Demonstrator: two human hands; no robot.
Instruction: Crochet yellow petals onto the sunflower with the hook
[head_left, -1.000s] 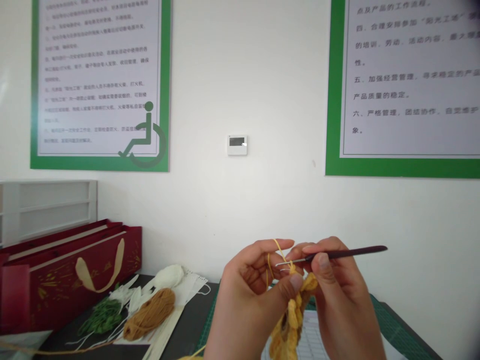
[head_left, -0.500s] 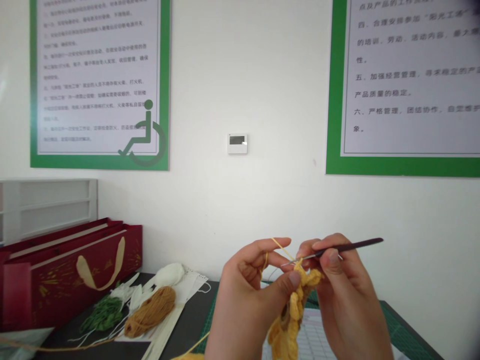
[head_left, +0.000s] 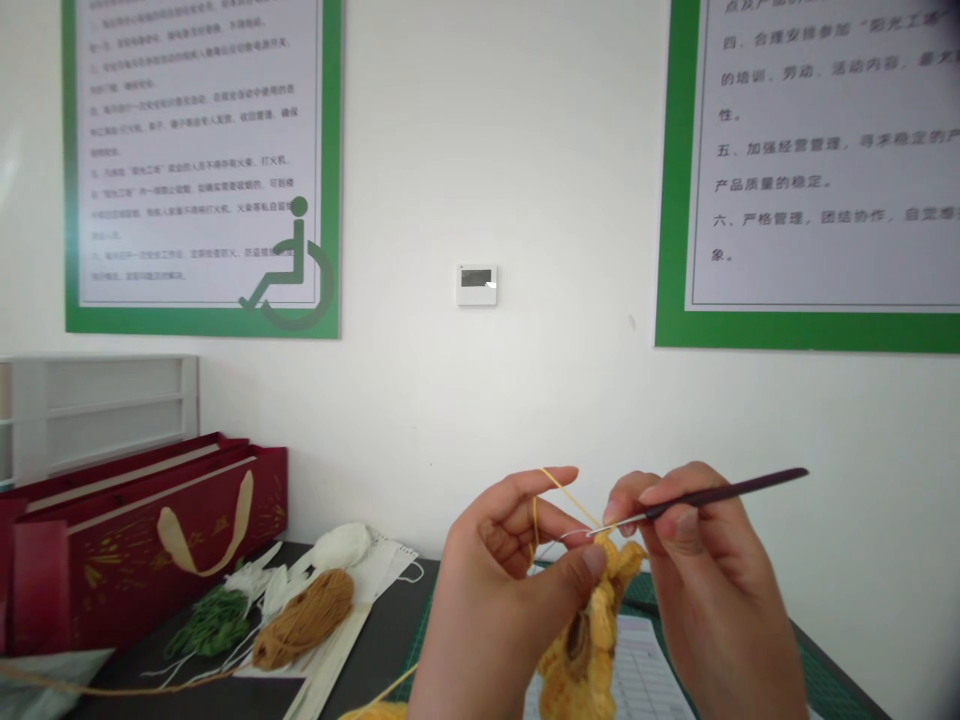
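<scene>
Between my hands hangs a yellow crochet piece (head_left: 602, 610) with a ruffled edge and a brown patch inside. My left hand (head_left: 502, 590) pinches its top edge between thumb and fingers. Yellow yarn (head_left: 564, 490) runs over the raised left index finger down to the piece. In my right hand (head_left: 709, 570) is a crochet hook (head_left: 739, 489) with a dark handle, held between thumb and fingers. Its thin metal tip points left and lies at the top edge of the piece, by the left fingertips.
At left on the dark table stand a red gift bag (head_left: 135, 560) and a white rack (head_left: 112, 405). Beside them lie brown yarn (head_left: 307, 615), green yarn (head_left: 210, 622) and white yarn (head_left: 341, 545). A printed sheet (head_left: 645, 665) rests on a green cutting mat (head_left: 832, 690) below my hands.
My right hand has drawn the hook a little to the right, away from the left hand. The crochet piece has turned slightly, showing more of its brown patch.
</scene>
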